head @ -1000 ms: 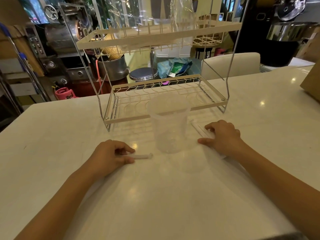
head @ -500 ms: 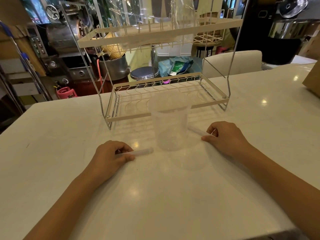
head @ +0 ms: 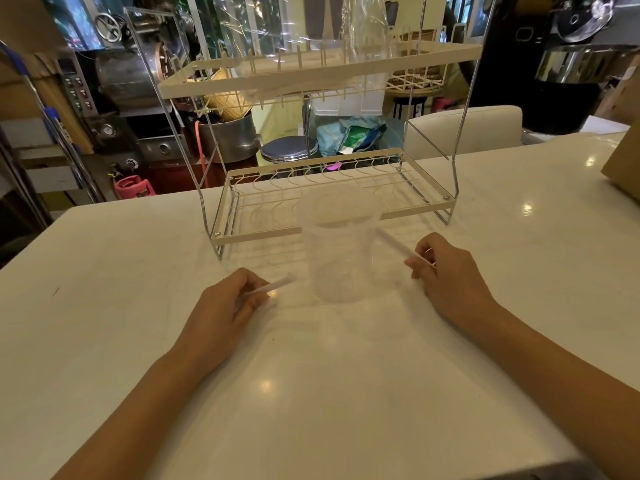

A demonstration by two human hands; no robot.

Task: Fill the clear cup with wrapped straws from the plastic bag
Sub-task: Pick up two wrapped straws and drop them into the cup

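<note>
A clear cup (head: 341,252) stands upright on the white table, just in front of the wire rack. Left of it, my left hand (head: 225,306) pinches a wrapped straw (head: 277,285) whose free end points up toward the cup. To the cup's right, my right hand (head: 446,275) pinches another wrapped straw (head: 398,244), tilted up with its tip near the cup's rim. A clear plastic bag (head: 363,32) sits on the rack's top shelf.
The two-tier cream wire rack (head: 311,233) stands behind the cup, its lower shelf at cup height. A cardboard box (head: 623,168) is at the right edge. The white table (head: 311,393) ends at the back beyond the rack.
Both hands have lifted their straws off the table. The right hand took a straw from beside the cup and raised it; the left straw's tip rose toward the cup.
</note>
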